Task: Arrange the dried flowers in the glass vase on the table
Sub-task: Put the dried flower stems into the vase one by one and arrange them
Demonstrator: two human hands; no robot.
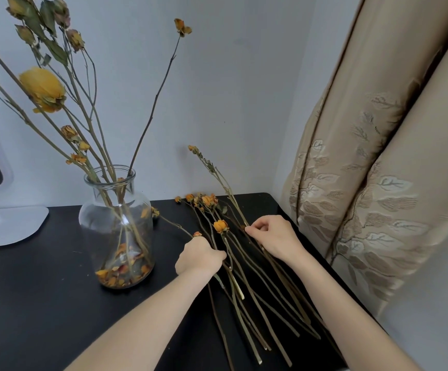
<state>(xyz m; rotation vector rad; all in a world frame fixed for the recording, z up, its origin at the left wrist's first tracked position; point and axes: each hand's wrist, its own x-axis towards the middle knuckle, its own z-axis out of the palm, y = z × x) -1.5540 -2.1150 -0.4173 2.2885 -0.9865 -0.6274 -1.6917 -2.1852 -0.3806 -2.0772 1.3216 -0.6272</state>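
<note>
A clear glass vase stands on the black table, left of centre, with several dried flower stems in it and loose petals at its bottom. A pile of dried flowers with orange buds lies on the table to the right of the vase. My left hand grips stems at the pile's left side. My right hand pinches a long stem whose tip rises off the table toward the wall.
A white mirror stand sits at the back left of the table. A beige embroidered curtain hangs close along the table's right edge. The wall is right behind the vase.
</note>
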